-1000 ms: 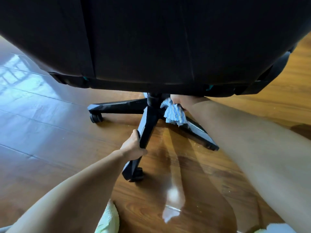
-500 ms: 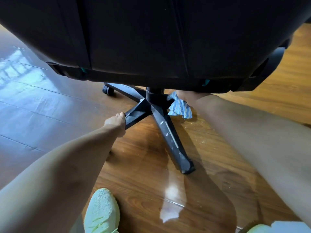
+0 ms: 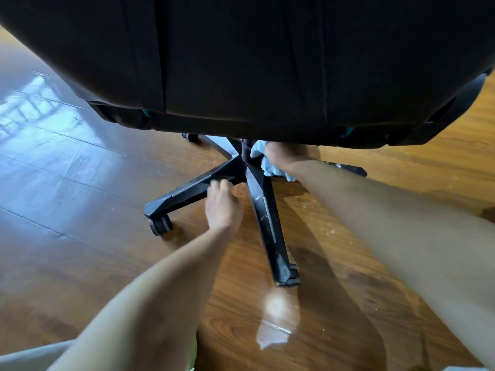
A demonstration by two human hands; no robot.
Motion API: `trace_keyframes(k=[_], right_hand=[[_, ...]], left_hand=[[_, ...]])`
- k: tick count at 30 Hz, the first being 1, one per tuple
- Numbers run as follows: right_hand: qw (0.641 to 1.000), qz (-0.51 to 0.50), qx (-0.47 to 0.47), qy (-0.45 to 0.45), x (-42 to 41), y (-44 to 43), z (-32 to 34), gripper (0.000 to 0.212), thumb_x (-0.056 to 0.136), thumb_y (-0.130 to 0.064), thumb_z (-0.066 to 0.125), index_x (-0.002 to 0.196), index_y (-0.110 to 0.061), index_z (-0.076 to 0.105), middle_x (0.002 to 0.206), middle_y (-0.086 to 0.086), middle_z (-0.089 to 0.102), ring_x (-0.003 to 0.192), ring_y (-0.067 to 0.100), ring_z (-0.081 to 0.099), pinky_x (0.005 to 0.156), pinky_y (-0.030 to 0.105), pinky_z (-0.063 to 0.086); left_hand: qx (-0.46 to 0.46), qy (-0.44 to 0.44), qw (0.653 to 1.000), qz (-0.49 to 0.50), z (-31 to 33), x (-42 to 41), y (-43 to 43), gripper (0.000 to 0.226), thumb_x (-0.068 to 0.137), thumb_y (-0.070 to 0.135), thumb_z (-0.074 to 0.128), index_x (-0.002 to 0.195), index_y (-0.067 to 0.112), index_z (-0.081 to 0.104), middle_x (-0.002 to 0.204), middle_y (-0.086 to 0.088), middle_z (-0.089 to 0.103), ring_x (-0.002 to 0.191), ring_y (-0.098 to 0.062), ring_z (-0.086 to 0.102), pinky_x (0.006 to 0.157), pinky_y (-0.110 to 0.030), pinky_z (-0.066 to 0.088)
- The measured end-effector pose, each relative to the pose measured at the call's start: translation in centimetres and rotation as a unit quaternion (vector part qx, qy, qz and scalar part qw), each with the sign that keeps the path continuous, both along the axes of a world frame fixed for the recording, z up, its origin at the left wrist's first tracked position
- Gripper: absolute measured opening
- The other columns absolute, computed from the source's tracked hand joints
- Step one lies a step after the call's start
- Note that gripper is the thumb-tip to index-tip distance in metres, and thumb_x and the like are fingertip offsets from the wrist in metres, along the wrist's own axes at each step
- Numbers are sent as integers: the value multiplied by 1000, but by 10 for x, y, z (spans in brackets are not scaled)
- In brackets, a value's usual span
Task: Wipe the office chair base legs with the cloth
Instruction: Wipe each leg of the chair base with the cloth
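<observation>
The black office chair base [image 3: 242,167] stands on the wooden floor under the dark seat [image 3: 241,62]. One leg [image 3: 187,192] runs left to a caster [image 3: 160,225]. Another leg [image 3: 270,228] points toward me. My left hand [image 3: 221,203] grips the left leg near the hub, fingers curled over its edge. My right hand [image 3: 281,155] is closed on a blue-and-white cloth [image 3: 267,166], held against the hub just right of the centre column [image 3: 247,151]. A far-right leg [image 3: 348,168] shows behind my right forearm.
The seat overhangs the hub and hides the tops of the rear legs; a rear caster [image 3: 190,136] peeks out. The glossy wooden floor [image 3: 80,170] has white specks [image 3: 332,228] on the right and a bright glare patch [image 3: 276,325] near me.
The base has rotated: the leg my left hand held has swung left, and my left hand now grips nearer the hub. My right hand stays at the hub with the cloth.
</observation>
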State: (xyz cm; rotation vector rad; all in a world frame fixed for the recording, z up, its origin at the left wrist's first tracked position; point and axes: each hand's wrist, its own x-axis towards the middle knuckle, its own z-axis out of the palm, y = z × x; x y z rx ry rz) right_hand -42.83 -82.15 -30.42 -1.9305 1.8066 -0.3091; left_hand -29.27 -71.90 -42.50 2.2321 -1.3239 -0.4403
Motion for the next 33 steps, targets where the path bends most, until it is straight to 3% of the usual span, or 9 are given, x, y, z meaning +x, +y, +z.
trace_keyframes(k=[2,5,7,10,14,18,21,26,33], right_hand=[[991,38,-104,70,11,9,-18,24,100,-20,47,112,-14,66,109,11,69,105,35,66,75,31,44],[960,228,-115,119,13,29,-65,34,96,-8,50,127,-17,63,126,4,62,118,27,59,87,35,48],[944,282,-112,131,6,49,-92,46,94,-5,49,138,-15,58,141,0,55,137,21,45,104,38,48],[948,272,-126,106,-2,73,-111,51,95,-6,48,145,-11,53,151,-1,50,150,16,31,111,35,45],[917,342,-142,150,-27,87,-118,56,99,-18,48,154,-10,41,163,2,35,155,18,21,117,33,36],[909,336,-156,193,-6,55,-104,57,101,-22,43,157,-12,36,164,2,33,154,16,22,122,35,29],[922,313,-135,184,9,37,-95,54,99,-17,43,153,-16,43,160,-1,40,151,17,28,116,42,39],[918,325,-145,174,-5,52,-101,55,100,-14,45,155,-17,41,163,-3,36,154,13,21,117,36,39],[898,389,-128,161,-47,82,-105,58,99,-13,47,156,-18,40,165,-5,31,154,10,20,116,33,38]], left_hand=[[26,160,986,36,-10,-31,17,21,100,15,50,117,18,62,117,-3,66,106,-23,62,86,-34,47],[62,378,921,73,-23,-47,27,21,105,24,47,115,16,63,116,-10,73,102,-31,69,89,-43,58],[59,456,883,89,-30,-49,32,23,104,18,49,114,9,68,113,-19,75,102,-38,73,87,-49,62],[73,523,842,112,-35,-43,33,22,102,9,50,111,4,70,100,-20,75,82,-33,74,62,-35,60],[110,560,812,123,-34,-38,33,23,100,7,47,102,6,70,69,-4,67,51,-15,64,46,-24,53],[92,570,804,144,-33,-53,31,22,94,4,44,86,8,64,80,-13,57,63,-23,51,56,-31,43],[95,578,793,166,-35,-57,38,27,94,7,42,73,15,57,65,-3,48,51,-16,43,51,-29,39],[104,593,774,194,-25,-52,36,18,91,11,42,85,10,60,75,-9,55,60,-21,48,65,-36,46],[82,603,763,217,-26,-57,40,23,93,13,42,82,10,62,73,-8,62,66,-25,58,64,-34,48]])
